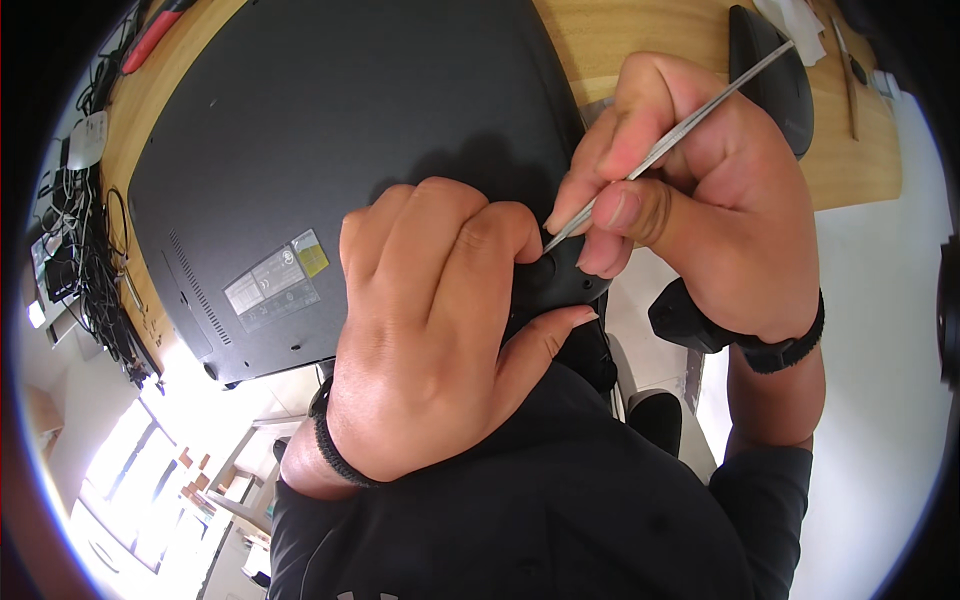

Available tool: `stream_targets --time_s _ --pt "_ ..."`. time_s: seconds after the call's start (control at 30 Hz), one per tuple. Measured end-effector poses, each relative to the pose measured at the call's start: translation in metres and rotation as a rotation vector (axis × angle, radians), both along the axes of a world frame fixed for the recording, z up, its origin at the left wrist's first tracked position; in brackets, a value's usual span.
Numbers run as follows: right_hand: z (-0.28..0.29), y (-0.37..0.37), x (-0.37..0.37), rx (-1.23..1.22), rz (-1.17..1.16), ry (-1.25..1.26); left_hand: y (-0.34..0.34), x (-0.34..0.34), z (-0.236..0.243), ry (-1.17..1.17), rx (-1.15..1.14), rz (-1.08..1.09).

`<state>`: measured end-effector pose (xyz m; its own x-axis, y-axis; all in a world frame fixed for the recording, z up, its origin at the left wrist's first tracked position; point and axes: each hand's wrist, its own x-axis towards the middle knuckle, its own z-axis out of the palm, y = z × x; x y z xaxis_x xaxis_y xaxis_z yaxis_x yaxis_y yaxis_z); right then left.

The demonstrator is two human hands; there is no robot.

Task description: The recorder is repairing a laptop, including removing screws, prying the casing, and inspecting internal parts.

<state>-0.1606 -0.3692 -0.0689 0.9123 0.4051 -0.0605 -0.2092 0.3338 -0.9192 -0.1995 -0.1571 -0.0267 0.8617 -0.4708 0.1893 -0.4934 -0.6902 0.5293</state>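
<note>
A black laptop [330,100] lies bottom side up on a wooden table, with a label and vent slots towards its left end. My left hand [425,320] rests on its near right part, fingers curled on the casing and thumb along the near edge. Metal tweezers [690,122] are pinched between the thumb and fingers of my right hand [730,200]. They slant down to the laptop's right corner, where their tips meet a dark rounded spot [537,268] beside my left index finger. The fingers partly cover that spot, so I cannot tell whether the tips grip anything.
Tangled black cables [85,250] and a white box-shaped device [87,140] crowd the left side. A red-handled tool [152,40] lies at the far left. Beyond my right hand are a black rounded object [775,90], white tissue [797,25] and a thin stick-like tool [850,85].
</note>
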Motion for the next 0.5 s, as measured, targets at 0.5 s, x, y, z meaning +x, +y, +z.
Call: stream_targets --time_s 0.5 --pt "-0.002 0.003 -0.006 0.022 -0.055 -0.009 0.000 -0.001 0.001 0.006 0.035 -0.011"
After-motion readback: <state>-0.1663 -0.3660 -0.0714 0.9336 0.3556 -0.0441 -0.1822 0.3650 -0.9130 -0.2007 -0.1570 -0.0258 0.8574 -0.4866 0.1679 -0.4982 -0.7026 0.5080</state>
